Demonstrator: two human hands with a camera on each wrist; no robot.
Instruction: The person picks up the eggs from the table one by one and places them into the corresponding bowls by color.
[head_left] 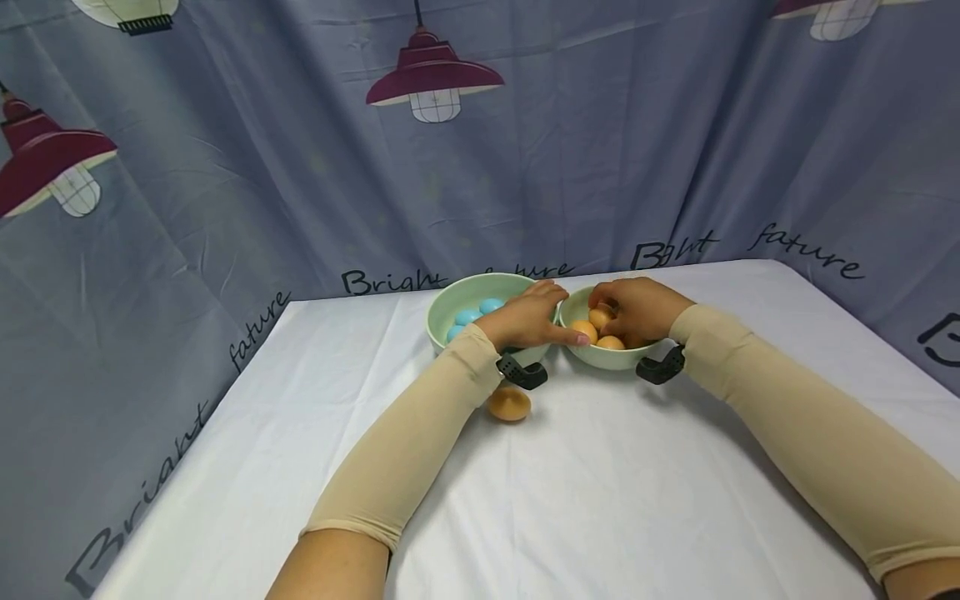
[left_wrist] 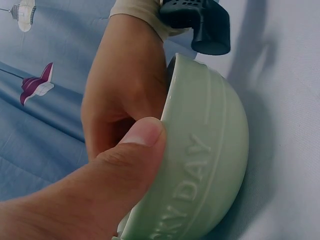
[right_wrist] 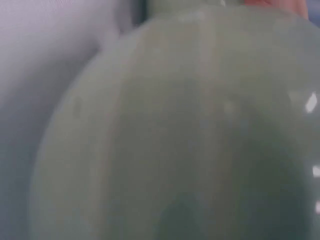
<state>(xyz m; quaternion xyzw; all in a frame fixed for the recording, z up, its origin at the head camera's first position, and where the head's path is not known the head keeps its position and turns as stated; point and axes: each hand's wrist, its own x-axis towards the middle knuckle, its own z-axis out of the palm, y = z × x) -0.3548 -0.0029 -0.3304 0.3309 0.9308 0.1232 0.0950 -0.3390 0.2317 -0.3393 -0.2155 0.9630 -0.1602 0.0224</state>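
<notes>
Two pale green bowls stand side by side at the back of the table. The left bowl (head_left: 437, 310) holds several blue egg-like balls (head_left: 467, 317). In the right bowl (head_left: 611, 359) lie several orange egg-like balls (head_left: 585, 331). My left hand (head_left: 528, 317) reaches over the left bowl's right side, its fingers extended, and its thumb (left_wrist: 142, 135) touches the right bowl's rim. My right hand (head_left: 637, 307) is inside the right bowl, fingers curled round an orange egg-like ball (head_left: 600, 317). The right wrist view is blurred and filled by a bowl's outer wall (right_wrist: 165, 125).
One rounded orange-brown piece (head_left: 509, 405) with a slight peak lies on the white tablecloth (head_left: 585, 500), near the left wrist. A blue-grey curtain (head_left: 300, 167) with printed lamps hangs behind the table.
</notes>
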